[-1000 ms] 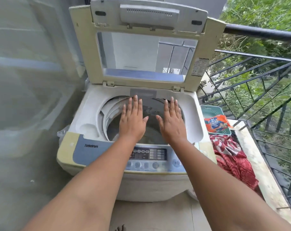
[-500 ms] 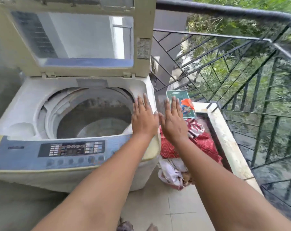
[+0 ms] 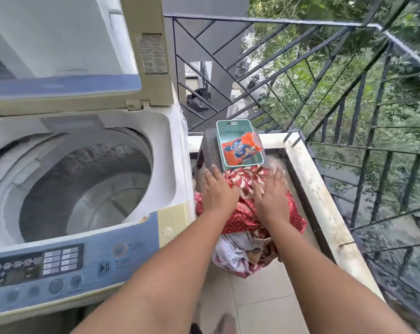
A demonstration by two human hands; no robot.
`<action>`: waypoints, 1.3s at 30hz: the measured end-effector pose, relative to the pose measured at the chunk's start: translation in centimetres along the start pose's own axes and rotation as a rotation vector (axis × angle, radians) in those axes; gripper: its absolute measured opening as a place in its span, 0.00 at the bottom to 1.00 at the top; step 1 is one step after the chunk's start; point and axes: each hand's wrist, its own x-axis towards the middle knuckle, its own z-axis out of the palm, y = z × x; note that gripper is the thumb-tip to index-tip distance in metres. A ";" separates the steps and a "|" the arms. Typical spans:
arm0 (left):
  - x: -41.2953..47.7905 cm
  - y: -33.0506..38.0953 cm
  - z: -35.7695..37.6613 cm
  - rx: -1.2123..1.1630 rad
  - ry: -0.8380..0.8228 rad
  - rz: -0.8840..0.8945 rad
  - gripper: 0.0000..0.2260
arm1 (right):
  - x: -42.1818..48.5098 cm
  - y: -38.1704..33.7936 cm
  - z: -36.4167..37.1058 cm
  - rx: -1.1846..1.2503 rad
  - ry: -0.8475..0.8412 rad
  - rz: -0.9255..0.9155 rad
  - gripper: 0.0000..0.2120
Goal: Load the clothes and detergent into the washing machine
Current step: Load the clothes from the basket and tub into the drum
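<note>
Washing machine (image 3: 163, 141) lid up, red clothes (image 3: 242, 220) right of it, left hand (image 3: 216, 194) and right hand (image 3: 272, 201) over them, each grip flat and empty, detergent packet (image 3: 241, 148) in teal tray (image 3: 230, 124)

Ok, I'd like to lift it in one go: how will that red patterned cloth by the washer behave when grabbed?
Likely floppy: the red patterned cloth lies crumpled in folds, so it should sag and trail. Probably light, though bulky. The white garment bunched beneath it may come along or drop off.

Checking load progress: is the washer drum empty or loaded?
Empty: the drum shows bare wall and floor; the clothes lie outside, beside it.
</note>
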 end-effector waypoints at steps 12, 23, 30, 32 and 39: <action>7.4 -3.7 14.8 -0.486 -0.070 -0.739 0.53 | 7.0 13.5 9.5 0.258 -0.169 0.741 0.55; 12.6 -7.3 20.6 -0.962 0.068 -0.726 0.47 | 10.3 18.1 15.8 1.055 -0.343 0.719 0.23; 11.1 -6.4 19.1 -0.908 0.193 -0.661 0.18 | 8.2 15.6 14.8 1.164 -0.130 0.678 0.06; 10.3 -5.2 18.1 -0.889 0.185 -0.642 0.16 | 7.5 14.2 13.4 1.207 -0.135 0.658 0.07; 6.1 -1.6 13.1 -0.902 0.123 -0.564 0.19 | 4.8 10.7 7.9 1.279 -0.139 0.673 0.12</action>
